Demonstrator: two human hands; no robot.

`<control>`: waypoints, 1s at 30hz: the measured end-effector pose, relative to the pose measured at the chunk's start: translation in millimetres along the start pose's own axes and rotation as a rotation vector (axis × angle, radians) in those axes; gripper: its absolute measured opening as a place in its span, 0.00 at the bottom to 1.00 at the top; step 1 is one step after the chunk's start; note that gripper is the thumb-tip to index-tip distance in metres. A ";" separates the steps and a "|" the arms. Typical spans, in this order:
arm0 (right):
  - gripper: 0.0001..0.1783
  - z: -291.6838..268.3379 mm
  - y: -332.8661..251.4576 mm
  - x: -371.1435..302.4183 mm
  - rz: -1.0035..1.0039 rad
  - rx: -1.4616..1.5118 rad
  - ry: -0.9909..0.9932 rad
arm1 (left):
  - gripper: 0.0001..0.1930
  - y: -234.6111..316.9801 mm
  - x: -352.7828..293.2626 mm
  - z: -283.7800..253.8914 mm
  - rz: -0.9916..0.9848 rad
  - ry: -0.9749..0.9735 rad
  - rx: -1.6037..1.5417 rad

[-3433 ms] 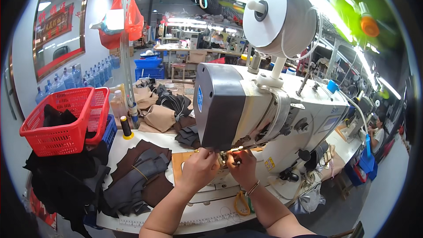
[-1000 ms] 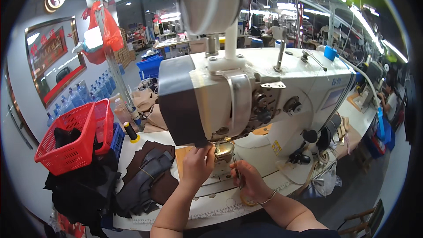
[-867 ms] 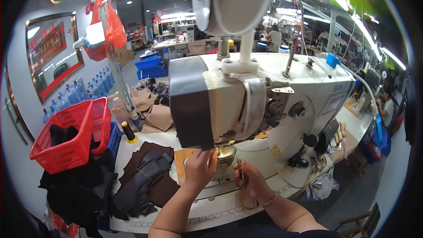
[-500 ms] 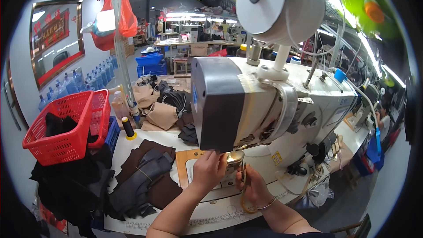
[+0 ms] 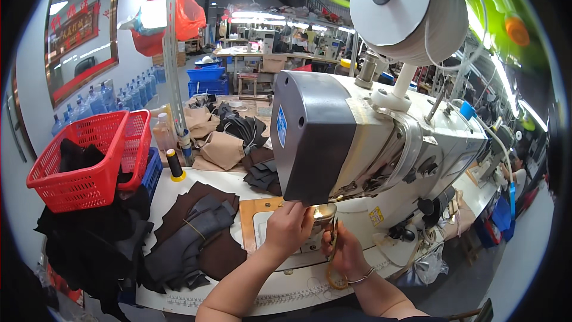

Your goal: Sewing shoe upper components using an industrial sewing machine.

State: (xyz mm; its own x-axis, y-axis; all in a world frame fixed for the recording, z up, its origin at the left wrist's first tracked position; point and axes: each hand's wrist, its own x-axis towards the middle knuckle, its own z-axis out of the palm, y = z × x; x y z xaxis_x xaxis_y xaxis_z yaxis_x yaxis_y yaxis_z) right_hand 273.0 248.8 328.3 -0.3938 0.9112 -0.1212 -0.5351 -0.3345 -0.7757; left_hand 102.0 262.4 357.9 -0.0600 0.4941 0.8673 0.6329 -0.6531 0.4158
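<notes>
A white sewing machine [image 5: 369, 143] with a dark end cover stands in front of me. My left hand [image 5: 289, 226] is raised under its head by the needle area, fingers pinched together; whatever they hold is hidden. Just to the right, my right hand [image 5: 345, 250] grips a pair of scissors with the blades pointing up and a yellowish handle loop [image 5: 337, 275] hanging below the palm. Between the hands shines a lit metal part [image 5: 323, 211] of the machine. A wooden-edged plate [image 5: 249, 220] lies left of my left hand.
Dark cut fabric pieces [image 5: 205, 232] are stacked on the white table [image 5: 179, 295] at left. Behind them stands a black thread cone [image 5: 175, 165]. A red basket [image 5: 83, 173] sits at far left above black cloth. A large white thread spool [image 5: 411, 18] tops the machine.
The view has shifted, so the machine appears farther right. My left hand stays pinched under the machine head, and my right hand still grips the scissors.
</notes>
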 end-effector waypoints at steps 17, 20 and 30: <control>0.12 12.2 -11.2 6.4 -0.438 -0.346 0.056 | 0.06 3.1 0.2 -1.5 0.026 -0.005 0.018; 0.08 15.5 -13.1 9.6 -0.446 -0.343 0.080 | 0.07 3.5 -0.9 -3.1 0.020 -0.023 0.033; 0.04 21.5 -15.5 16.3 -0.550 -0.608 0.134 | 0.08 3.0 0.3 -3.5 0.014 -0.019 0.030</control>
State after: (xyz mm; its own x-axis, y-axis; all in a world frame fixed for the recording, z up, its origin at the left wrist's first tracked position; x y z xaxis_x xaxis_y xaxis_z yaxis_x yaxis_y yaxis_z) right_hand 258.8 263.7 351.6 -0.0809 0.9405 0.3299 -0.1129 0.3202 -0.9406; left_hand 101.2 258.5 360.4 -0.0362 0.4958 0.8677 0.6561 -0.6431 0.3949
